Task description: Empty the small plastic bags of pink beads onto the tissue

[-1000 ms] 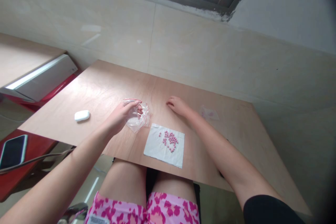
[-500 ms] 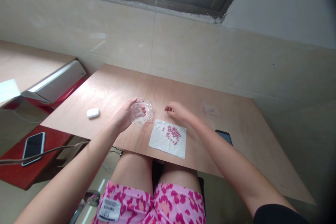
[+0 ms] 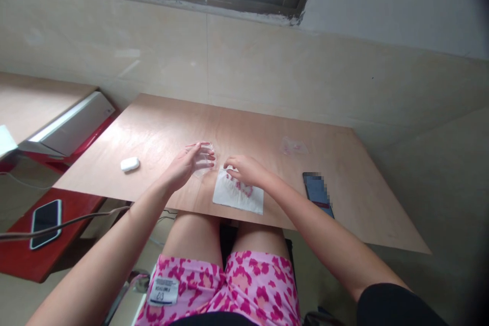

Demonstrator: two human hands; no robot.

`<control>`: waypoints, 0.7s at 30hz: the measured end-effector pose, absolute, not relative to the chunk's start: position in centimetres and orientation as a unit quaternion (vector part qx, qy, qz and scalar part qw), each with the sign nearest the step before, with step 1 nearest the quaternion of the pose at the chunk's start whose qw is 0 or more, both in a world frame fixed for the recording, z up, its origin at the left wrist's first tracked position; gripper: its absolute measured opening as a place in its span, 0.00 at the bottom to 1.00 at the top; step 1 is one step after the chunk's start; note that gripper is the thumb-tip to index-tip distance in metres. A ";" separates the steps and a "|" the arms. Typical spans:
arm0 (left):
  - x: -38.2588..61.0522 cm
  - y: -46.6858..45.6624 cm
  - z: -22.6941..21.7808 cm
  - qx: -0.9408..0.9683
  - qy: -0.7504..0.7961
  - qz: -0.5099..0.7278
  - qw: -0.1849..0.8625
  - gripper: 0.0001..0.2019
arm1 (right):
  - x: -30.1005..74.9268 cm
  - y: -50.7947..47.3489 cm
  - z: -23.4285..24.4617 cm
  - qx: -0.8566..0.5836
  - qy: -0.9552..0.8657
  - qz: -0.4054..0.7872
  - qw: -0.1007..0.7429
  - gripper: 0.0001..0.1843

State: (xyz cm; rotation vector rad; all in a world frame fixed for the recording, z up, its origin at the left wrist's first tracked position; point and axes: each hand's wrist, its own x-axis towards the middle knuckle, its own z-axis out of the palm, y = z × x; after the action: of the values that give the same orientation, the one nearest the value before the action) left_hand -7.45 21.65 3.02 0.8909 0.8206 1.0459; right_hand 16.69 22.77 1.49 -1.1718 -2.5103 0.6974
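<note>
My left hand [image 3: 188, 163] holds a small clear zip bag [image 3: 205, 162] with a red seal strip, just above the wooden table [image 3: 160, 127]. Its fingers curl round the bag's left side. My right hand [image 3: 243, 168] hovers over the top of a white tissue [image 3: 236, 198], fingers bent downward beside the bag. Several small pink tablets [image 3: 244, 189] lie on the tissue, partly hidden by my right hand. Whether its fingertips pinch a tablet I cannot make out.
A white earbud case [image 3: 130, 164] lies left on the table. Another clear bag [image 3: 292, 146] lies further back right. A phone [image 3: 318, 192] lies by my right forearm. A second phone [image 3: 45, 216] rests on a red stand at the left. The wall stands behind the table.
My right hand has moved left and nearer, from the bare table down over the tissue's top edge. My left hand lifted the bag slightly. The camera has shifted.
</note>
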 end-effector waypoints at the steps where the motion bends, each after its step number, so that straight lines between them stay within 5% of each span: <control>1: -7.0 21.3 3.1 0.404 0.364 0.465 0.699 0.23 | 16.9 22.3 2.1 -0.415 -0.852 0.262 0.179 0.10; 9: -3.6 18.8 2.9 0.480 0.356 0.422 0.682 0.23 | 18.8 18.2 3.3 -0.498 -0.658 0.442 0.352 0.11; 14: -2.6 18.1 2.4 0.631 0.404 0.364 0.554 0.19 | 19.6 16.6 1.5 -0.505 -0.547 0.515 0.425 0.15; 21: -1.2 17.1 1.9 0.801 0.408 0.262 0.351 0.22 | 18.6 16.1 1.7 -0.518 -0.498 0.580 0.384 0.14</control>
State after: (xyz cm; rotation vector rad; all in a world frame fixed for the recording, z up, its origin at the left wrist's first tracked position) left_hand -1.22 17.07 1.94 2.0736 1.0567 0.6793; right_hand 18.57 16.07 1.66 -1.3208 -1.2697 1.4787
